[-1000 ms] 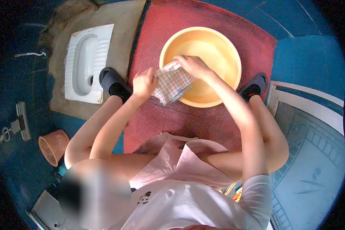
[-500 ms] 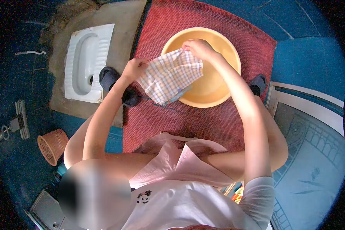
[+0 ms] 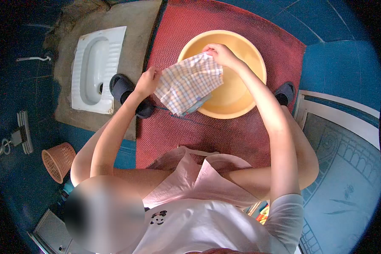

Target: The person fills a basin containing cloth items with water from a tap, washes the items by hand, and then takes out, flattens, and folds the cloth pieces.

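A checked cloth (image 3: 189,81) in white, tan and grey is stretched between my two hands, over the left part of a yellow basin (image 3: 235,95). My left hand (image 3: 148,80) is closed on its left upper corner, just outside the basin's rim. Above the basin, my right hand (image 3: 220,54) pinches the cloth's top right corner. The cloth hangs down toward me from both grips. Under its lower edge a bit of light blue material (image 3: 197,106) shows; what it belongs to is hidden.
The basin stands on a red mat (image 3: 173,25). To the left are a white squat toilet (image 3: 97,67), a dark slipper (image 3: 122,86) and an orange basket (image 3: 58,161). A second slipper (image 3: 285,92) is at the right, near a door frame (image 3: 334,108).
My hands have moved apart and up, and the cloth, bunched a second ago, is now spread wide. Over the last half second my hands and the cloth have shifted only slightly.
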`<state>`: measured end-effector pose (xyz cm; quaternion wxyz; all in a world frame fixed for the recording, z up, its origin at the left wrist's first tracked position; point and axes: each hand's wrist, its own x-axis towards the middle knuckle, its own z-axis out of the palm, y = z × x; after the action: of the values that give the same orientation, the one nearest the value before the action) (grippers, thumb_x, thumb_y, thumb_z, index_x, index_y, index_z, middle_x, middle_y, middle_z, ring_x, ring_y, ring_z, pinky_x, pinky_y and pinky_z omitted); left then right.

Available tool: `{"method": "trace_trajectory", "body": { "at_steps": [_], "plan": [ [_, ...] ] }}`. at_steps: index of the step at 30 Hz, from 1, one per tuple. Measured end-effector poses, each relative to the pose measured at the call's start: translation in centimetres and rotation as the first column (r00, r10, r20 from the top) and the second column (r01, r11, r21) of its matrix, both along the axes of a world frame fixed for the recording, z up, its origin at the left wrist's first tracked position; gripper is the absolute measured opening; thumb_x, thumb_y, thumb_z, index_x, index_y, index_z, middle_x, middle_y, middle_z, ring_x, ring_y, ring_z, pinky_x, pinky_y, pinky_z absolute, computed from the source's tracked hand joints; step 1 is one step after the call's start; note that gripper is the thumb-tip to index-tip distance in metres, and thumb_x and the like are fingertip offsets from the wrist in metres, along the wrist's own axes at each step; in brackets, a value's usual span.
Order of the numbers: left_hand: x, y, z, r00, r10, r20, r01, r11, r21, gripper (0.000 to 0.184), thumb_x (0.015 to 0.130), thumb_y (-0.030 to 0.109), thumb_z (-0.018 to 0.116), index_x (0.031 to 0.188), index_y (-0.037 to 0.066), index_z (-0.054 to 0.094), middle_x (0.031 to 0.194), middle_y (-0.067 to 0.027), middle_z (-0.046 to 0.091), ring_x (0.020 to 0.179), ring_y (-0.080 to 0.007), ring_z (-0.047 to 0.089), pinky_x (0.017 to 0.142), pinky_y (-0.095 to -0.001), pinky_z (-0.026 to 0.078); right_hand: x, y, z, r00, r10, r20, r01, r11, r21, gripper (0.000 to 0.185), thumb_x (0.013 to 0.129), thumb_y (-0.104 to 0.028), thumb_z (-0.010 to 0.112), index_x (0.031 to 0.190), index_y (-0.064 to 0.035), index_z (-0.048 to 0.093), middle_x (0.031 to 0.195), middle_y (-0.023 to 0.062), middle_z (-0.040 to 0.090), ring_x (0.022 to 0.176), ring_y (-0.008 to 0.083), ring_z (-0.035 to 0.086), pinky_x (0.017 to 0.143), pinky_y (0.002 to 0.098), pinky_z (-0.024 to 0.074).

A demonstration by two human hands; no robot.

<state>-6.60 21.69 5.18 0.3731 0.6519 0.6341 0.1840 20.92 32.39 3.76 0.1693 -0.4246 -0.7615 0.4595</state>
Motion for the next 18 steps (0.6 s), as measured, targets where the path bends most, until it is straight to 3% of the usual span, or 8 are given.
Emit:
{"method": "trace_trajectory", "body": {
  "at_steps": [1, 3, 11, 18],
  "plan": [
    [-0.2, 0.1, -0.2, 1.000, -0.002, -0.018, 0.002, 0.999, 0.036, 0.019, 0.079, 0.017, 0.047, 0.087, 0.000, 0.051, 0.078, -0.0204, 0.056, 0.078, -0.0348, 0.054, 0.066, -0.0384, 0.042, 0.0, 0.4, -0.4, 1.000, -0.001, 0.000, 0.001, 1.000, 0.000, 0.013, 0.078, -0.006, 0.049, 0.088, -0.0029, 0.057, 0.083, 0.0082, 0.060, 0.079, 0.0165, 0.057, 0.071, 0.0264, 0.0436],
    [-0.5, 0.4, -0.7, 0.999, -0.004, -0.036, 0.006, 0.997, 0.072, 0.019, 0.079, 0.017, 0.046, 0.087, 0.000, 0.051, 0.079, -0.0212, 0.056, 0.079, -0.0354, 0.054, 0.067, -0.0391, 0.042, -0.1, 0.9, -0.5, 0.988, -0.098, -0.120, 0.056, 0.947, -0.317, 0.015, 0.079, -0.003, 0.049, 0.091, 0.0003, 0.056, 0.087, 0.0069, 0.059, 0.083, 0.0125, 0.055, 0.074, 0.0238, 0.0428],
    [-1.1, 1.4, -1.6, 0.991, 0.018, -0.130, -0.015, 1.000, 0.024, 0.017, 0.078, 0.015, 0.048, 0.086, 0.000, 0.050, 0.081, -0.0219, 0.055, 0.082, -0.0368, 0.053, 0.069, -0.0398, 0.041, 0.0, 1.4, 1.6, 0.992, -0.049, -0.116, -0.010, 0.887, -0.461, 0.021, 0.079, -0.001, 0.047, 0.099, -0.0001, 0.054, 0.094, 0.0086, 0.058, 0.088, 0.0135, 0.055, 0.076, 0.0237, 0.0427],
    [-0.8, 1.1, -2.1, 0.999, 0.020, -0.050, -0.021, 1.000, -0.022, 0.021, 0.077, 0.018, 0.052, 0.088, 0.000, 0.052, 0.083, -0.0212, 0.055, 0.081, -0.0342, 0.054, 0.067, -0.0366, 0.041, 0.3, 1.8, 1.4, 0.990, -0.032, -0.138, -0.041, 0.867, -0.497, 0.021, 0.078, 0.000, 0.046, 0.097, 0.0006, 0.055, 0.093, 0.0084, 0.058, 0.087, 0.0135, 0.055, 0.076, 0.0236, 0.0428]
  ]
}}
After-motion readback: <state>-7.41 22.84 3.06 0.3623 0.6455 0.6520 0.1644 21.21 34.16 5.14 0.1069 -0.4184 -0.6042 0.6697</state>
